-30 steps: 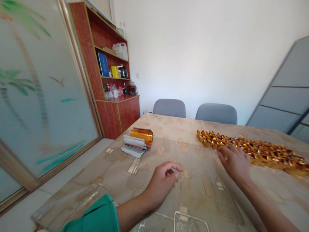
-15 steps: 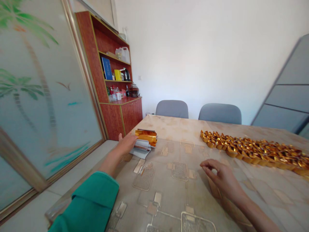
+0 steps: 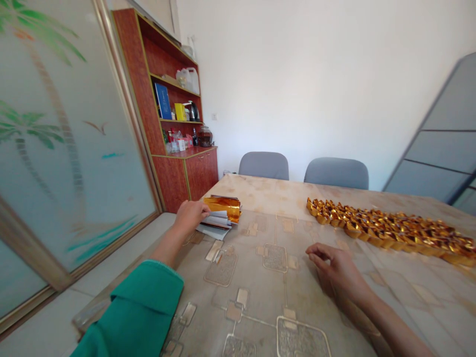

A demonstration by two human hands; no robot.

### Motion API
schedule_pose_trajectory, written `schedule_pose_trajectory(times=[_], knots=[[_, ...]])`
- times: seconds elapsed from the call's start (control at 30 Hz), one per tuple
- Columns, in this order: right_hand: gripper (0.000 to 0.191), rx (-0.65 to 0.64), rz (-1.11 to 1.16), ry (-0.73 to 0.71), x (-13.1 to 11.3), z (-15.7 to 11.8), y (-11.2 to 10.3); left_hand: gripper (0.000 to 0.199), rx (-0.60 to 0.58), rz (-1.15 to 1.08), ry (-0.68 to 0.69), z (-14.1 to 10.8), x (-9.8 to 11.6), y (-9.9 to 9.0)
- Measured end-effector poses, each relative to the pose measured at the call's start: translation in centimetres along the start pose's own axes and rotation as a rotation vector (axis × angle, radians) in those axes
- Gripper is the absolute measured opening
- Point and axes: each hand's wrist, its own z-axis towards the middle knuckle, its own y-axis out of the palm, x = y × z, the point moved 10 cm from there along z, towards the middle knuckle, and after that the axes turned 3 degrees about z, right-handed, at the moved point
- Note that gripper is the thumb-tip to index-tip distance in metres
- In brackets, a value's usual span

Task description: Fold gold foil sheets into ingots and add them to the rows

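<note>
My left hand (image 3: 191,216) is at the near-left end of a stack of gold foil paper sheets (image 3: 226,208). Its thumb and fingers pinch together at the edge of the sheets; the exact grip is partly hidden. The stack curls, with gold foil on top and pale undersides (image 3: 219,218) showing in front. My right hand (image 3: 332,265) is held over the middle right of the table, thumb and fingertips drawn together with nothing visible in them. Beyond it, rows of folded gold foil ingots (image 3: 390,228) stand packed side by side.
A patterned cover lies over the table (image 3: 256,287). Two grey chairs (image 3: 263,165) stand at the far side against a white wall. On the left are a reddish wooden cabinet (image 3: 169,178) with shelves and a frosted glass door (image 3: 107,198) painted with palms.
My left hand has shifted slightly left along the stack, and its fingers have curled in at the paper's edge. My right hand has stayed nearly still. The view has tilted slightly.
</note>
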Motion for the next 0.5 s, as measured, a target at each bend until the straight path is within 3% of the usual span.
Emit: schedule_pose_trajectory(times=[0.17,0.27,0.5], knots=[[0.023,0.0,-0.005,0.013,0.3,0.0,0.1,0.031,0.028,-0.005,-0.02,-0.2,-0.1,-0.4],[0.023,-0.001,-0.008,0.009,0.3,0.0,0.2,0.029,0.061,-0.014,-0.035,-0.3,0.0,-0.9],[0.027,0.004,0.012,0.009,-0.2,0.1,0.0,0.026,0.245,-0.055,-0.134,-0.6,-0.9,-2.5]])
